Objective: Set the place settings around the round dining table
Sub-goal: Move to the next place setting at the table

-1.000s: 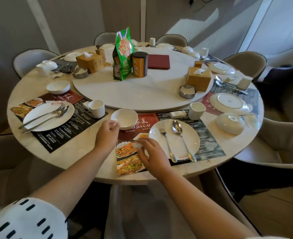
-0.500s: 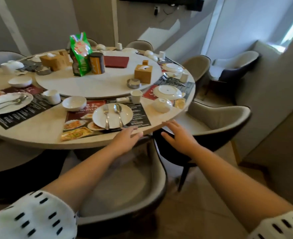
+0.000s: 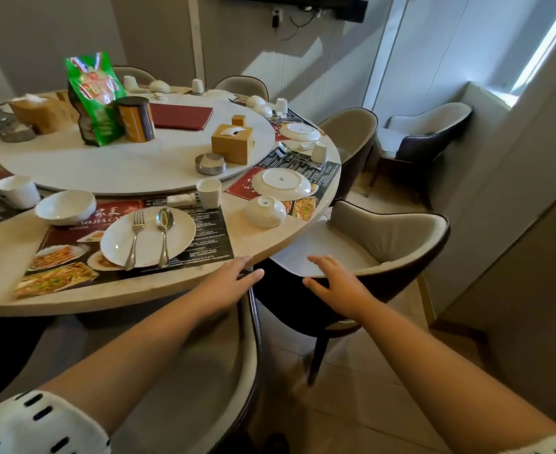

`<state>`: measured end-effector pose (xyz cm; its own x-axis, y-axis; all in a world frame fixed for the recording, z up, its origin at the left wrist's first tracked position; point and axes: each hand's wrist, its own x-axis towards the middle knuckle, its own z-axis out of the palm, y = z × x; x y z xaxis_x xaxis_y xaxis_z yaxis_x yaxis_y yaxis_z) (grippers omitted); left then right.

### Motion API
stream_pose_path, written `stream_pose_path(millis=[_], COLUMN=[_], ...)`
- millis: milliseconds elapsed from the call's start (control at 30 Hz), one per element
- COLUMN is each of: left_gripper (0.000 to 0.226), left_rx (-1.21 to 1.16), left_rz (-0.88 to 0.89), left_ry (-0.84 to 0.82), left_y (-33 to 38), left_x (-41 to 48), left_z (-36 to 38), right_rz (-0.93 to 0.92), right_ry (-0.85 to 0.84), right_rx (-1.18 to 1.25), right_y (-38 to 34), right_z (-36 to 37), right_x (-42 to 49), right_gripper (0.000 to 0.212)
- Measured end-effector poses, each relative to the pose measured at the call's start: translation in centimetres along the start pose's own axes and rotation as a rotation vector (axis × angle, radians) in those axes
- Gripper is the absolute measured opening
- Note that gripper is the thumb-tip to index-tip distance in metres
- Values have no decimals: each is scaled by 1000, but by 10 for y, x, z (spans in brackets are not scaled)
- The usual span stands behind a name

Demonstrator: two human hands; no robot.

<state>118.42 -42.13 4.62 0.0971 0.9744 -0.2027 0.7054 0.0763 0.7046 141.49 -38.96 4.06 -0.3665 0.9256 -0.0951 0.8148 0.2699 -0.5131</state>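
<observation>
The round dining table [image 3: 263, 244] carries menu placemats. On the near placemat [image 3: 204, 237] stands a white plate [image 3: 148, 236] with a fork [image 3: 134, 237] and a spoon [image 3: 164, 234], beside a white bowl [image 3: 65, 207] and a cup [image 3: 209, 193]. To the right, another setting has an upside-down plate [image 3: 281, 183] and an upturned bowl [image 3: 264, 212]. My left hand [image 3: 227, 283] hovers open at the table's edge. My right hand [image 3: 335, 283] is open over a chair seat. Both hold nothing.
A lazy Susan [image 3: 73, 165] holds a green bag [image 3: 94, 96], an orange tin [image 3: 135, 119], a red folder [image 3: 181, 117], tissue boxes [image 3: 232, 144] and a metal ashtray [image 3: 210, 164]. Grey armchairs [image 3: 384, 240] ring the table; one is under my arms [image 3: 204, 371]. A wall stands at right.
My hands left the near placemat and moved right, past the table's edge. The view swung right along the table, toward the setting with the upturned bowl.
</observation>
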Motion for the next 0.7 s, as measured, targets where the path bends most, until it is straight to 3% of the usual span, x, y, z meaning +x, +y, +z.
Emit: stream_pose_path(millis=[400, 600, 700], left_gripper=[66, 61, 62], left_rx=[-86, -177, -223], left_rz=[-206, -261, -369], left_ry=[125, 279, 376], left_y=[34, 45, 42], left_x=[153, 201, 215], left_z=[1, -4, -2], right_rz=[-70, -195, -265], right_ry=[-83, -204, -271], right_rx=[-75, -76, -60], right_y=[80, 101, 104], right_z=[-74, -86, -86], right_x=[151, 225, 268], right_gripper=[61, 67, 71])
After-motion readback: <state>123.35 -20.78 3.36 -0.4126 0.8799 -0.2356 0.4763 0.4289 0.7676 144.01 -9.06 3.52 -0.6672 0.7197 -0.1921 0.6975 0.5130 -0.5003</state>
